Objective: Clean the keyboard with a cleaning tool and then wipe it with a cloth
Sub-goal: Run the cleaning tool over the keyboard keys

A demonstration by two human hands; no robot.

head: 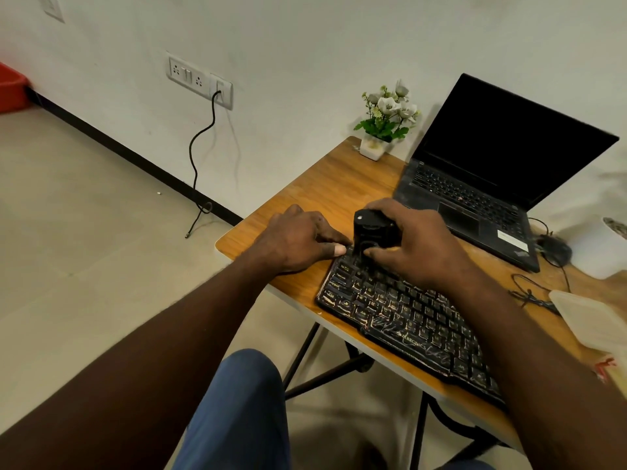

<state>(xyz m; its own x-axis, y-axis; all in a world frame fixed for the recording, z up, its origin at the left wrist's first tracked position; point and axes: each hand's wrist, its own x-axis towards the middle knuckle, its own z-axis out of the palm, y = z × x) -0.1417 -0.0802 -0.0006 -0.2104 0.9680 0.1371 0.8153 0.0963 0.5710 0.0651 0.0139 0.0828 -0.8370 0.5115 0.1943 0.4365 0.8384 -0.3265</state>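
One black cleaning tool (371,228), a small stubby cylinder, stands upright in the right hand (420,245), whose fingers wrap over its top and far side while the thumb presses its near side. The tool's base sits on the upper left corner of the single black keyboard (407,313), which lies diagonally across the frame's centre and lower right on one wooden table (322,184). Just left of the tool, the left hand (298,239) rests at that same keyboard corner, thumb tip touching the edge; I cannot tell whether its bent fingers pinch the keyboard or only lean on it.

Behind the hands, one open laptop (475,184) with a dark screen stands at the upper right. One potted flower (386,120) sits at the table's far corner. One black mouse (554,247) lies right of the laptop, and one translucent plastic container (590,317) at the right edge. One black cable (200,157) hangs from one wall switch plate (190,76) at the upper left.
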